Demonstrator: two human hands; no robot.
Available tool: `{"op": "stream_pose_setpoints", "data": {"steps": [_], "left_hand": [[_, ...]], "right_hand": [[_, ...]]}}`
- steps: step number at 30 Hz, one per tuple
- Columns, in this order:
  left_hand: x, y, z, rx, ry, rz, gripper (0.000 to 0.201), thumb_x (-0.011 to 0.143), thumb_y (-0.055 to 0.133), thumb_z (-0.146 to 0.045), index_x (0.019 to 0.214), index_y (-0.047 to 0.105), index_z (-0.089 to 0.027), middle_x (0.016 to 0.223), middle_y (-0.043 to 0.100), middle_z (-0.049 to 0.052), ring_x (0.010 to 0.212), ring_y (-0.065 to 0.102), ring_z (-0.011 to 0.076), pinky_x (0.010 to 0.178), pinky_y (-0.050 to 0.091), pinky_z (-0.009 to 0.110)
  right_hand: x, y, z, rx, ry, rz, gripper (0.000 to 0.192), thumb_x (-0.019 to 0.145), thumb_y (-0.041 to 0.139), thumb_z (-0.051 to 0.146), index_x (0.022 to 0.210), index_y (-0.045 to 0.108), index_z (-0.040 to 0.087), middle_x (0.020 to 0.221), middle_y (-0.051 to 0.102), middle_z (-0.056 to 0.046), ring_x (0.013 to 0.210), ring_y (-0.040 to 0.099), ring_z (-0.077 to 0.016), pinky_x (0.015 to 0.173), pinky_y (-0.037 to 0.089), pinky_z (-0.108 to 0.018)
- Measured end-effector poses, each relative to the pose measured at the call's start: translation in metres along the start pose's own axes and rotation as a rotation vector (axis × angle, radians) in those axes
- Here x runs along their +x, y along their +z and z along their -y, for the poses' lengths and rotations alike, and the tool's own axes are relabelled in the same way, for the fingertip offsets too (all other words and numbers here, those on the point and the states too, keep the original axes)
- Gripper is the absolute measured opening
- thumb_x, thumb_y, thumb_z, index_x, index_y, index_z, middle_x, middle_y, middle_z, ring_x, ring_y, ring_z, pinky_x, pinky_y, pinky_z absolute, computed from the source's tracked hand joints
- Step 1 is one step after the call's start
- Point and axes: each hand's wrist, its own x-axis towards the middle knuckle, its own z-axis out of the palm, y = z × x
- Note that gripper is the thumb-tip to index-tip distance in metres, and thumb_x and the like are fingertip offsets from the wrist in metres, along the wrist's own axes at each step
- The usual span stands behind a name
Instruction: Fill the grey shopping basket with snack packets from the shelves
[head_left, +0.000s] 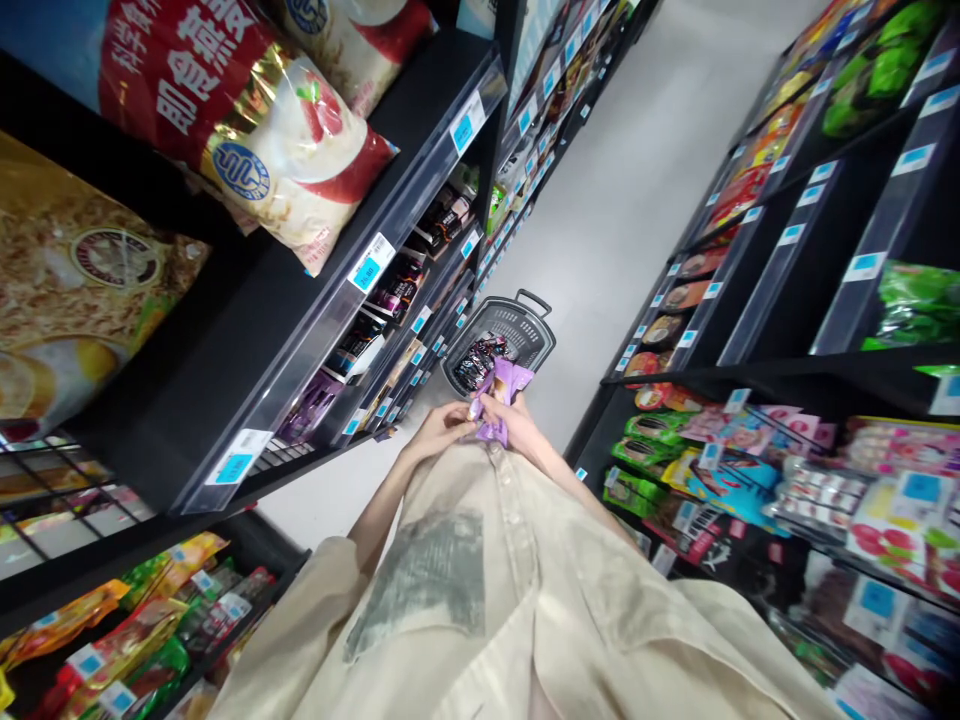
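Note:
A small purple snack bag with a shiny wrapper is held in front of my body, just above the near side of a grey shopping basket. My right hand is closed round the bag, its thumb lying across the front. From the left, my left hand pinches the bag's edge with its fingertips. Inside the basket lies a dark, glossy package with small coloured marks; its kind is too small to tell. The bag hides part of the basket.
To the left stands a black shelf with large oatmeal bags and price tags. On the right, another shelf carries several packaged snacks. The grey aisle floor runs ahead between them.

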Motion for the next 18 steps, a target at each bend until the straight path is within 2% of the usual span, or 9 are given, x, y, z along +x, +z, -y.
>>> {"op": "stream_pose_setpoints", "data": {"steps": [2, 4, 7, 9, 12, 14, 18], "left_hand": [[0.002, 0.003, 0.002, 0.012, 0.006, -0.006, 0.049, 0.083, 0.080, -0.057, 0.103, 0.069, -0.015, 0.099, 0.074, 0.008, 0.091, 0.071, 0.0203, 0.085, 0.054, 0.031], [0.004, 0.009, 0.005, 0.099, 0.023, -0.097, 0.042, 0.083, 0.079, -0.054, 0.095, 0.063, -0.017, 0.089, 0.068, 0.002, 0.083, 0.065, 0.0167, 0.079, 0.051, 0.028], [0.005, 0.014, 0.006, 0.310, 0.026, -0.238, 0.034, 0.081, 0.079, -0.044, 0.090, 0.057, -0.019, 0.081, 0.063, -0.002, 0.077, 0.059, 0.0147, 0.077, 0.047, 0.027], [0.004, 0.016, 0.005, 0.327, 0.021, -0.225, 0.033, 0.082, 0.078, -0.041, 0.099, 0.060, -0.020, 0.086, 0.067, -0.001, 0.079, 0.061, 0.0157, 0.078, 0.048, 0.027], [0.003, 0.015, 0.005, 0.193, 0.002, -0.135, 0.035, 0.089, 0.068, -0.048, 0.107, 0.065, -0.018, 0.091, 0.073, 0.003, 0.080, 0.065, 0.0173, 0.075, 0.049, 0.028], [0.002, 0.014, 0.006, 0.166, -0.025, -0.112, 0.037, 0.092, 0.063, -0.052, 0.098, 0.069, -0.016, 0.081, 0.071, 0.003, 0.073, 0.064, 0.0164, 0.069, 0.048, 0.027], [0.001, 0.012, 0.007, 0.172, -0.045, -0.162, 0.035, 0.085, 0.072, -0.051, 0.077, 0.064, -0.017, 0.067, 0.063, -0.001, 0.063, 0.056, 0.0132, 0.063, 0.042, 0.025]], "right_hand": [[0.000, -0.001, 0.001, 0.065, 0.005, 0.006, 0.047, 0.067, 0.093, 0.053, 0.082, 0.058, 0.025, 0.056, 0.047, 0.009, 0.047, 0.031, -0.0073, 0.048, 0.039, -0.023], [0.000, -0.002, 0.002, 0.055, -0.002, -0.018, 0.048, 0.065, 0.093, 0.054, 0.079, 0.057, 0.025, 0.055, 0.043, 0.010, 0.046, 0.030, -0.0074, 0.046, 0.037, -0.023], [0.003, -0.002, 0.002, -0.064, -0.022, -0.137, 0.052, 0.060, 0.095, 0.052, 0.069, 0.053, 0.024, 0.052, 0.042, 0.009, 0.045, 0.034, -0.0079, 0.044, 0.034, -0.024], [0.006, -0.001, 0.001, -0.121, -0.040, -0.227, 0.053, 0.059, 0.096, 0.050, 0.065, 0.051, 0.023, 0.052, 0.045, 0.008, 0.045, 0.037, -0.0081, 0.043, 0.034, -0.025], [0.008, 0.000, -0.003, -0.132, -0.059, -0.286, 0.054, 0.057, 0.097, 0.048, 0.064, 0.050, 0.023, 0.054, 0.048, 0.007, 0.045, 0.039, -0.0081, 0.043, 0.036, -0.025], [0.008, 0.000, -0.005, -0.135, -0.068, -0.308, 0.054, 0.055, 0.098, 0.046, 0.063, 0.050, 0.023, 0.056, 0.048, 0.007, 0.047, 0.040, -0.0082, 0.044, 0.037, -0.025], [0.008, 0.000, -0.009, -0.157, -0.051, -0.294, 0.054, 0.055, 0.097, 0.047, 0.064, 0.049, 0.024, 0.055, 0.047, 0.007, 0.047, 0.039, -0.0088, 0.044, 0.037, -0.025]]}}
